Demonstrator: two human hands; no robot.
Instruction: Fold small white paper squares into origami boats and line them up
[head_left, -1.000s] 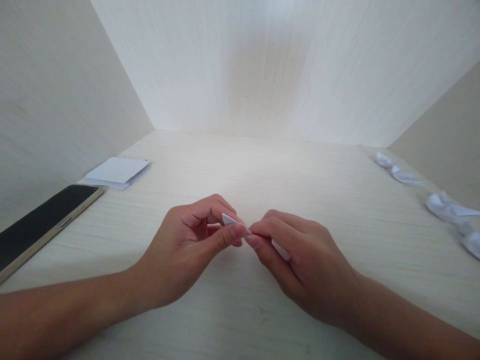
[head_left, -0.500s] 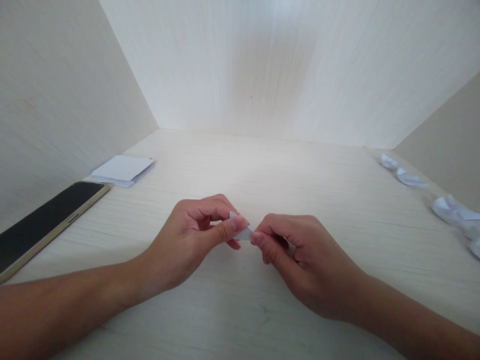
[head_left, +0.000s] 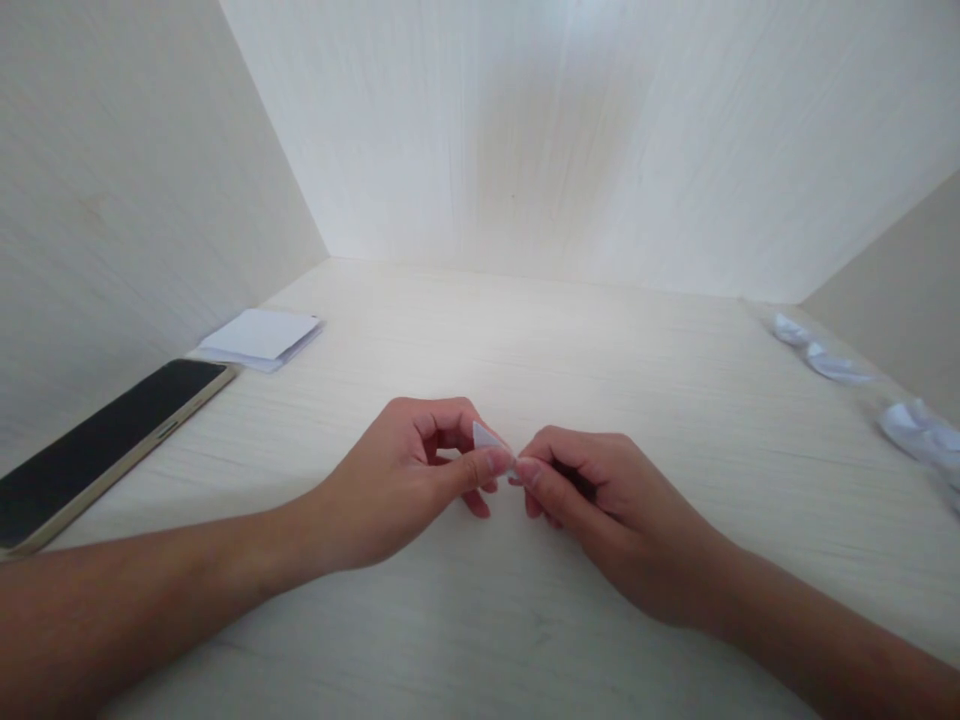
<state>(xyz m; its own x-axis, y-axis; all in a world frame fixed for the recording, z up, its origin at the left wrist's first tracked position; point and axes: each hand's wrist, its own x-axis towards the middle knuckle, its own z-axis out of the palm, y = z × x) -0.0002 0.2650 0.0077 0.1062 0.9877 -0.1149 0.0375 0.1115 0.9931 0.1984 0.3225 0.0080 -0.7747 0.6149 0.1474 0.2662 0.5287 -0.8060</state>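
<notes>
A small piece of folded white paper (head_left: 486, 436) is held just above the table, in the middle of the head view. My left hand (head_left: 431, 460) pinches it between thumb and fingers, and one pointed corner sticks up behind the thumb. From the other side, my right hand (head_left: 592, 485) grips the paper's right end between thumb and forefinger. The two thumb tips almost meet, and they cover most of the paper.
At the left lies a dark-screened phone (head_left: 97, 440) with a pale gold edge. Beyond it, a stack of white paper sheets (head_left: 262, 333) rests by the left wall. Several folded white paper pieces (head_left: 836, 362) line the right side. Pale panels (head_left: 420, 130) enclose the table's back and sides.
My left hand has shifted right, closer to my right hand, and its thumb now covers more of the paper. The whole view has swung slightly left.
</notes>
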